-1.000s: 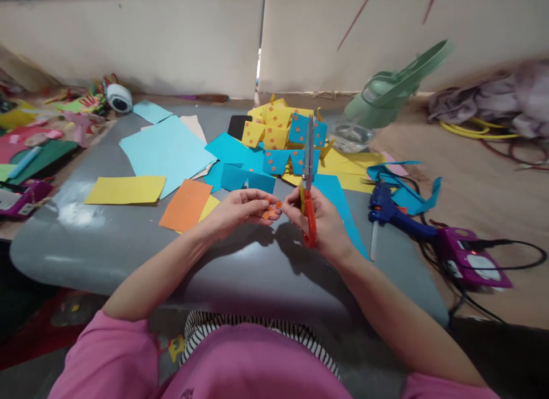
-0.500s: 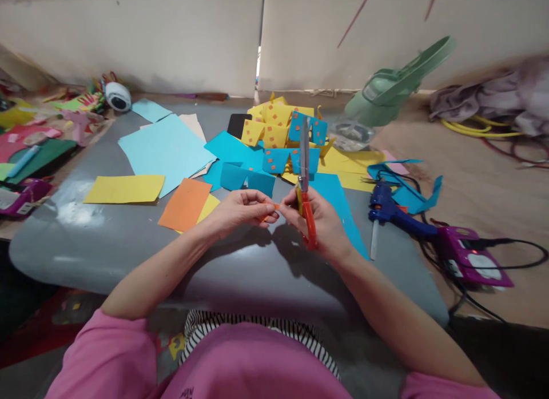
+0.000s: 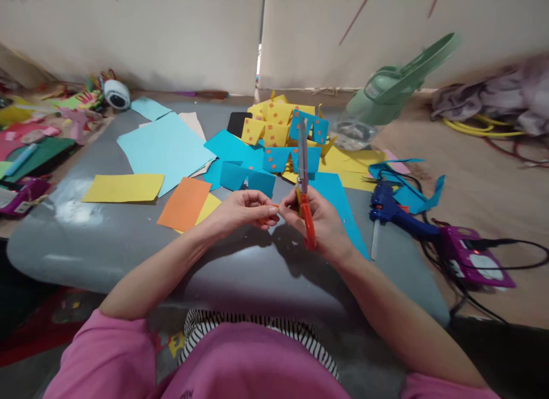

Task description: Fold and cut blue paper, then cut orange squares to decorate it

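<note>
My left hand (image 3: 253, 209) is closed in a pinch on a small piece of orange paper (image 3: 266, 220), mostly hidden by the fingers. My right hand (image 3: 319, 219) holds red-handled scissors (image 3: 302, 176), blades pointing up and away, while its thumb and index fingertip meet the paper's edge beside the left thumb. Beyond the hands stand folded blue paper pieces (image 3: 247, 178) and yellow ones (image 3: 277, 137), several dotted with orange squares. An orange sheet (image 3: 184, 203) lies left of my left hand, partly over a yellow piece (image 3: 208, 207).
Light blue sheets (image 3: 165, 150) and a yellow strip (image 3: 123, 188) lie on the grey table (image 3: 115, 244) at left. To the right are a blue glue gun (image 3: 386, 207), a purple power strip (image 3: 474, 256) with black cables, and a green fan-like object (image 3: 386, 93). A blue sheet (image 3: 338, 204) lies behind my right hand.
Both hands stay almost in place. Less of the orange paper shows between the fingertips now. The scissors remain upright in my right hand.
</note>
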